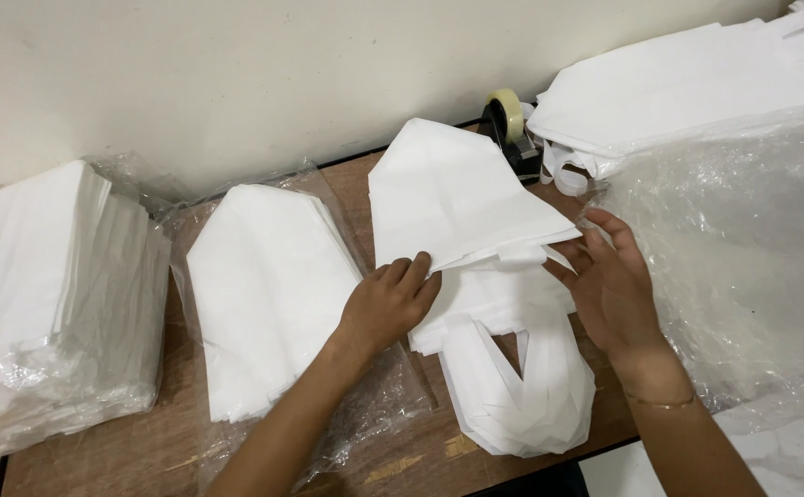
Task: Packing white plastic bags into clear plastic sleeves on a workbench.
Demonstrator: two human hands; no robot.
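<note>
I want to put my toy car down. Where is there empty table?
Bare wood shows at the front edge of the table, between the wrapped stack and the crinkly plastic. A small patch sits behind, beside the tape dispenser. Elsewhere white bags crowd it.

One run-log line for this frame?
left hand: flat on folded white bag | right hand: at its right edge | tape dispenser: behind

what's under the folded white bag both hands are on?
Under the folded bag lies a stack of white bags, handle loops toward the table edge, on the wooden table. How many bags are in the stack can't be seen; the top bag covers most.
</note>
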